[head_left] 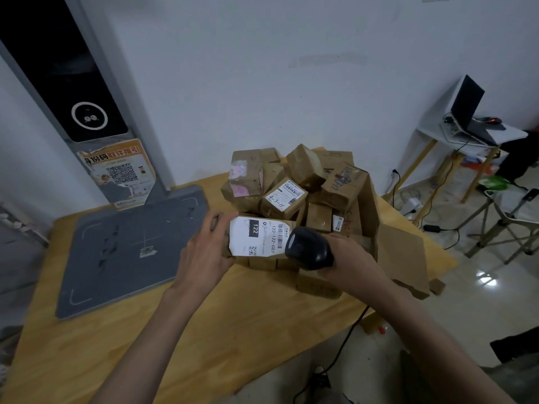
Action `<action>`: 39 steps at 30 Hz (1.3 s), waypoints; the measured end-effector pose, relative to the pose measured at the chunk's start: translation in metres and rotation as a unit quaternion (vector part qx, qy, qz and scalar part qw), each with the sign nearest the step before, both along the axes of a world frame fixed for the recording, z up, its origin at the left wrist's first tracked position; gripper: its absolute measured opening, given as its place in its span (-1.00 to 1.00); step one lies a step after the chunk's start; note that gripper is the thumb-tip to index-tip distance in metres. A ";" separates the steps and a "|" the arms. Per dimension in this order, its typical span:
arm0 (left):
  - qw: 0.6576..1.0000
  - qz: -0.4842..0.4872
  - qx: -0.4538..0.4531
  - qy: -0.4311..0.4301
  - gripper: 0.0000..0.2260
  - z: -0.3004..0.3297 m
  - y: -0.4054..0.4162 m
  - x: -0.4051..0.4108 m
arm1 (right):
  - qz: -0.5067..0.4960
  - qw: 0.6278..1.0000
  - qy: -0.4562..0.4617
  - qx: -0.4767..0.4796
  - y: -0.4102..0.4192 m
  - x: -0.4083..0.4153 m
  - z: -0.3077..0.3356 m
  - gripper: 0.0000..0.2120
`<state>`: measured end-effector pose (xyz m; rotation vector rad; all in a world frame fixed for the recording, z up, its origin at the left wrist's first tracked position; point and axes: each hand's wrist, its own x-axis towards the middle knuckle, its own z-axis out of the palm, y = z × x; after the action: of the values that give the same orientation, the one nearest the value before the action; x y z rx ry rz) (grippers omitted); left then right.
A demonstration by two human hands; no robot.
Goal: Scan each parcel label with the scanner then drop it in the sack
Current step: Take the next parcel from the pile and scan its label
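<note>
I see a light wooden table (204,325) carrying everything here. On its left part lies a flat grey scanning pad (131,246) with white corner marks, and a grey post (96,112) rises from the pad's far edge against the wall. On the right part sits a heap of brown cardboard parcels (306,185), piled in and around an open cardboard box (402,255) that reaches the table's right edge.
</note>
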<state>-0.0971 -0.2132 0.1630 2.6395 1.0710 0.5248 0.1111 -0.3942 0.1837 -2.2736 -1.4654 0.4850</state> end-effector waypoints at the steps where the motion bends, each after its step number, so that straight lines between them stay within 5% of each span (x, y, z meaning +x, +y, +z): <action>1: 1.000 -0.004 -0.015 -0.011 -0.33 -0.001 0.000 -0.001 | -0.015 0.999 0.024 0.027 -0.001 -0.001 -0.002 -0.71; 5: 0.994 -0.037 -0.089 -0.056 -0.28 -0.007 -0.005 0.000 | -0.100 0.976 0.145 0.128 -0.010 -0.007 -0.014 -0.76; 12: 0.978 -0.123 -0.153 -0.074 -0.18 -0.024 -0.034 0.024 | -0.280 0.867 0.320 0.259 -0.049 -0.023 -0.038 -0.65; 22: 0.949 -0.196 -0.246 -0.033 -0.01 -0.053 -0.116 0.095 | -0.447 0.796 0.302 0.276 -0.155 -0.025 -0.083 -0.68; 39: 0.868 -0.311 -0.357 0.152 -0.25 -0.128 -0.333 0.204 | -0.683 0.645 0.296 0.175 -0.375 -0.014 -0.148 -0.76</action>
<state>0.1073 -0.5459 0.0347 2.2027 0.2994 -0.3752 0.0970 -0.7693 0.0360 -1.8874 0.5807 0.3015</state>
